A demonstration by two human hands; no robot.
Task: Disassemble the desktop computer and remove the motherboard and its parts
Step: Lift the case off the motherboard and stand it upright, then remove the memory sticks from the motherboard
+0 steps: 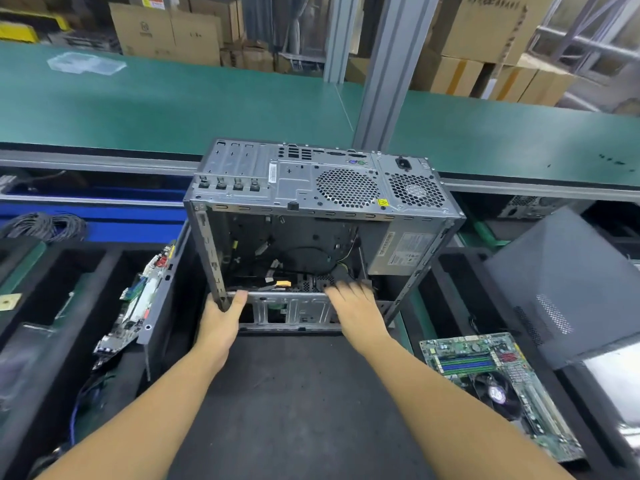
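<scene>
One case [322,216] stands on a black mat [294,393], open side toward the person and rear panel tipped upward. Inside the case, the power supply [401,251] sits at upper right. Loose wires [311,268] trail across the dark floor of the case, and their ends are hard to make out.

At the case's near-left corner the left hand [221,320] grips the frame. Its thumb lies over the rail and its fingers are hidden behind the post. The right hand [353,306] lies on the case's near rail with fingers reaching inside. They are blurred, so whether they clasp anything cannot be told.

Right of the case a motherboard [498,386] lies flat, fan upward, its near end soft and partly out of focus. Above it a grey side panel [568,282] leans tilted. Left of the case a second board [138,306] stands on edge against a black wall, partly hidden by it. Farther left lies a coil of cables [45,226]. Behind the case runs a green bench [138,109], with boxes [166,32] beyond.
</scene>
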